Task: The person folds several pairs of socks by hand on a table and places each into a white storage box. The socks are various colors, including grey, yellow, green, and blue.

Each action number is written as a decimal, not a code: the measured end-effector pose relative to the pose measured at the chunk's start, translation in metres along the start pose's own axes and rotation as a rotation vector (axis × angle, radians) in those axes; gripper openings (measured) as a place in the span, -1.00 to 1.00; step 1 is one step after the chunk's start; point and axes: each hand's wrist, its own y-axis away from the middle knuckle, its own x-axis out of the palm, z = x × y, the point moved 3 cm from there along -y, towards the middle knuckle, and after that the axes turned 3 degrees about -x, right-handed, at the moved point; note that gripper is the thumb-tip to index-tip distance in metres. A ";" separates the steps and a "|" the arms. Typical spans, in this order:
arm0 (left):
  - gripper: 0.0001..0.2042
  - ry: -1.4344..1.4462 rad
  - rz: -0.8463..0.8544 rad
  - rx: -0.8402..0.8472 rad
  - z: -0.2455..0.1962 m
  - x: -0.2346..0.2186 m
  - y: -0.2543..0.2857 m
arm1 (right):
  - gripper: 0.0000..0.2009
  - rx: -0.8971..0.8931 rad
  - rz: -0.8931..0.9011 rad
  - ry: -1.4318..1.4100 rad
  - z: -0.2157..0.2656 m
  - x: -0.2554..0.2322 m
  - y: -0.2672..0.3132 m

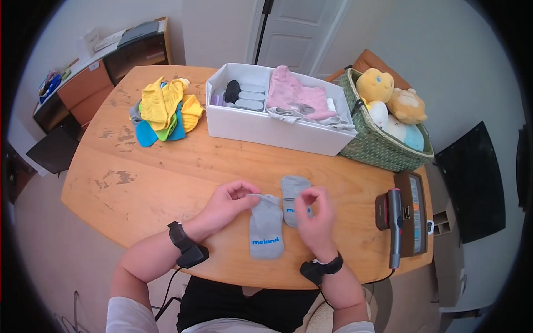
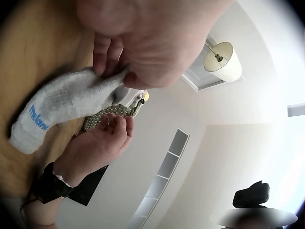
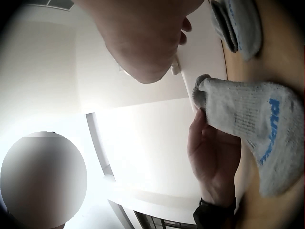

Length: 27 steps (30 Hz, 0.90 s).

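Observation:
A grey sock [image 1: 266,225] with blue "meland" lettering lies lengthwise before me, its toe end toward my body. My left hand [image 1: 227,202] pinches it at the cuff, between thumb and fingers; the left wrist view shows the cuff raised and the sock [image 2: 62,98] bending down to the table. A second grey sock [image 1: 294,187], folded over, lies just to the right, its lettering partly covered. Over it hovers my right hand [image 1: 316,219], fingers loosely bent and holding nothing. In the right wrist view this folded sock [image 3: 245,28] sits apart from the hand.
Yellow, blue and green clothes [image 1: 161,111] are heaped at the back left. A white divided box [image 1: 277,133] holds rolled grey items and pink clothing. Beside it a green woven basket [image 1: 383,147] carries plush toys. A grey-and-black styling tool [image 1: 395,227] and a brown case [image 1: 413,213] stand at the right edge.

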 end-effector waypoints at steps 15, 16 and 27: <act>-0.81 -0.639 0.005 0.400 -0.007 0.014 0.008 | -0.84 0.148 0.428 -0.261 0.016 0.020 0.011; -0.83 -0.622 -0.009 0.374 -0.004 0.012 0.008 | -0.83 0.165 0.458 -0.263 0.018 0.019 0.011; -0.83 0.397 0.115 -0.183 -0.005 0.011 0.005 | -0.80 0.444 0.431 -0.552 0.005 0.023 0.019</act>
